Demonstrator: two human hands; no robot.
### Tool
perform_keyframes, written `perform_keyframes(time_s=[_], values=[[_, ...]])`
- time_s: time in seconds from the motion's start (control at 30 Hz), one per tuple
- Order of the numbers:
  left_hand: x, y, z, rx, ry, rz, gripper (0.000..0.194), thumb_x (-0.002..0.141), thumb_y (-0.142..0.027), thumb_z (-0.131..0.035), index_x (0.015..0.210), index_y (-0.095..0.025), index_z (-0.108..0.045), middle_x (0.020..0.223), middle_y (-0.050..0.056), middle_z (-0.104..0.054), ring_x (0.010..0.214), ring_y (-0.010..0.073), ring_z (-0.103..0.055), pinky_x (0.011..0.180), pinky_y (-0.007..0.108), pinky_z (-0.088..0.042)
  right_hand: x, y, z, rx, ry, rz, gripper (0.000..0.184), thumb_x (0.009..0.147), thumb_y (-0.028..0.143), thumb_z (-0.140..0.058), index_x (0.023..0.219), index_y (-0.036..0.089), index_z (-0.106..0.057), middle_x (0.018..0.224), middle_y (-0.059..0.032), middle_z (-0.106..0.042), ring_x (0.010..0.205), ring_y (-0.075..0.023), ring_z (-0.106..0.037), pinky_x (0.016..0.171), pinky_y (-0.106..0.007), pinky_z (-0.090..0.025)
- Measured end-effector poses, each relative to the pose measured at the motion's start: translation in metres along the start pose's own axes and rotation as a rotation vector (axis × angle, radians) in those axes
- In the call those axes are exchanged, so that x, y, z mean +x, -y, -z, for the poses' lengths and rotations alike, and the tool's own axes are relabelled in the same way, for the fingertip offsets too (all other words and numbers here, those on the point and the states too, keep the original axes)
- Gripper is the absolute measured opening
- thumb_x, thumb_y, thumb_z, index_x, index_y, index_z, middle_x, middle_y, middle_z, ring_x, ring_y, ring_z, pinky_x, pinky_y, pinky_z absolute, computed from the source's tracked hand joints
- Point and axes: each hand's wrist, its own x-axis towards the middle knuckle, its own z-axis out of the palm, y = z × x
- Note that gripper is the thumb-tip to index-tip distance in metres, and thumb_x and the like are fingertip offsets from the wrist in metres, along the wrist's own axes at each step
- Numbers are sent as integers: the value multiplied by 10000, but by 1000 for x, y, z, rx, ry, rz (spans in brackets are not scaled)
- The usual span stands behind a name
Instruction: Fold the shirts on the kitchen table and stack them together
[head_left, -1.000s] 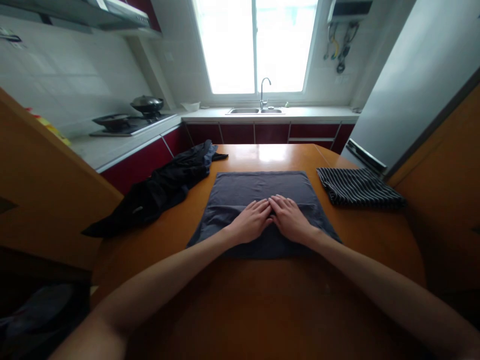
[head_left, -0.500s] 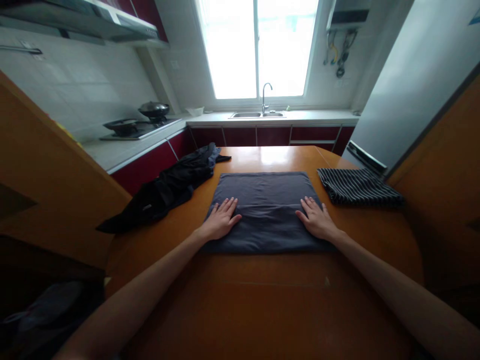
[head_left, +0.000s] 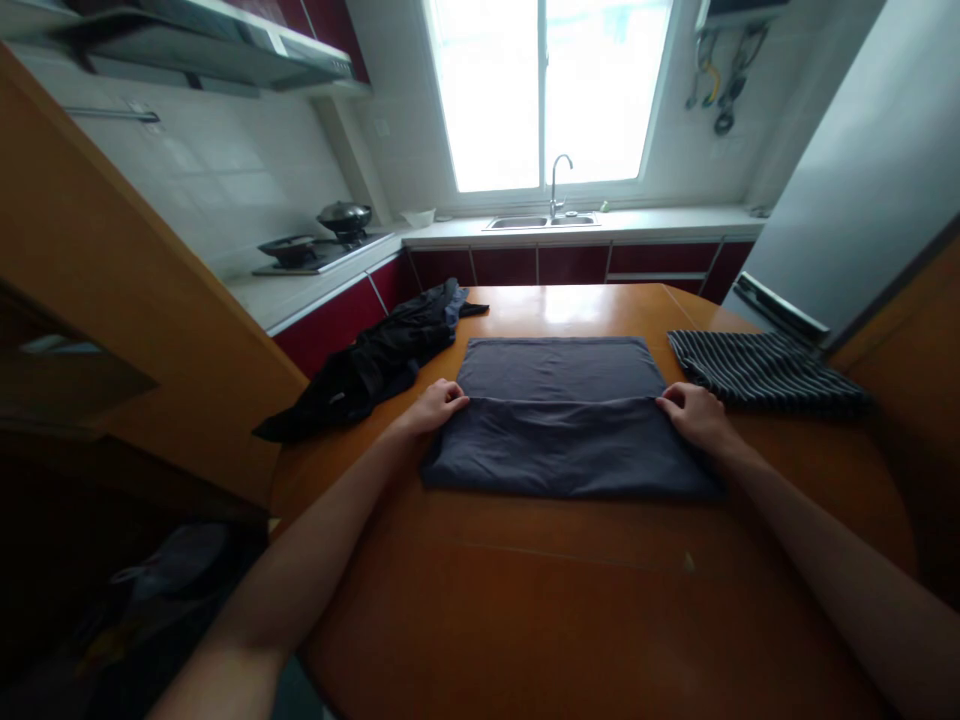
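- On the wooden table [head_left: 585,590], at its middle, a gray cloth [head_left: 570,445] lay spread in front of the person, with one straight edge running across it from side to side; slight wrinkles marked the nearer part.
- Left hand [head_left: 437,405]: thumb and fingers were pinched together on the left end of that crosswise edge.
- Right hand [head_left: 696,412]: thumb and fingers were likewise closed on the right end, so that the two hands stood well apart, with the edge stretched between them.
- To the left of the cloth, a black garment [head_left: 375,350] lay in a loose, elongated heap along the table's margin.
- To the right, a striped cloth [head_left: 769,370], dark with pale lines, lay near the table's other side.
- Beyond the table, a sink [head_left: 517,223] with a curved faucet [head_left: 553,188] was set in the counter below a bright window [head_left: 487,90].
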Motion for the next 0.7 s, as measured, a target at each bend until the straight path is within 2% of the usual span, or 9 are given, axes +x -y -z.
perform_keyframes(time_s=[0.1, 0.2, 0.23, 0.3, 0.4, 0.47, 0.53, 0.6, 0.7], values=[[-4, -6, -1, 83, -36, 70, 311, 880, -486, -607, 833, -183, -661, 940, 88, -634, 918, 253, -617, 846, 371, -502, 0, 5, 3, -69, -49, 18, 167, 929, 334, -571, 875, 211, -670, 1018, -121, -728, 987, -297, -646, 796, -402, -419], [-10, -22, -1, 243, -106, 106, 229, 901, -381, -611, 997, -187, -683, 1114, 125, -643, 1095, 317, -592, 923, 449, -484, -3, 11, 4, -165, -29, 14, 178, 925, 335, -567, 884, 194, -667, 1033, -142, -703, 1027, -320, -616, 804, -415, -421], [-13, -31, -3, 271, -141, 65, 258, 922, -359, -586, 1091, -187, -676, 1197, 136, -633, 1161, 328, -572, 963, 469, -469, -6, 15, 4, -188, -31, 13, 193, 922, 342, -567, 922, 183, -675, 1048, -154, -695, 1032, -327, -609, 811, -421, -429], [-21, -57, -10, 264, -163, -116, 367, 987, -347, -491, 1299, -190, -604, 1376, 138, -578, 1296, 306, -517, 1066, 466, -416, -14, 30, 3, -201, -85, 67, 279, 937, 359, -534, 1067, 159, -679, 1131, -180, -676, 1084, -343, -593, 867, -448, -443], [-36, -100, -32, 233, -29, -426, 516, 1061, -428, -331, 1526, -215, -401, 1591, 97, -403, 1481, 240, -339, 1200, 428, -274, -34, 66, -6, -112, -148, 326, 429, 993, 358, -420, 1324, 150, -598, 1380, -174, -589, 1307, -323, -496, 1062, -475, -384], [-44, -121, -49, 268, 90, -511, 614, 1055, -526, -311, 1590, -227, -285, 1652, 83, -281, 1537, 243, -213, 1236, 454, -182, -51, 93, -18, -66, -47, 527, 513, 1019, 375, -355, 1461, 157, -497, 1547, -137, -458, 1452, -278, -358, 1173, -458, -286], [-48, -132, -63, 304, 172, -510, 686, 1037, -584, -320, 1615, -229, -216, 1670, 83, -207, 1552, 254, -148, 1246, 474, -129, -65, 112, -31, -87, 110, 643, 591, 1027, 434, -325, 1549, 164, -386, 1632, -108, -332, 1518, -257, -242, 1221, -477, -195], [-49, -133, -70, 322, 194, -477, 711, 1033, -595, -318, 1624, -226, -176, 1676, 82, -168, 1556, 256, -116, 1250, 479, -111, -73, 121, -41, -118, 227, 661, 664, 1023, 505, -314, 1588, 157, -309, 1661, -105, -249, 1540, -252, -182, 1236, -496, -138], [-47, -129, -71, 328, 175, -449, 709, 1033, -593, -316, 1628, -242, -158, 1681, 67, -142, 1559, 262, -80, 1253, 481, -107, -73, 121, -47, -145, 286, 598, 722, 1015, 568, -294, 1603, 150, -265, 1670, -108, -198, 1548, -248, -149, 1244, -507, -82]])
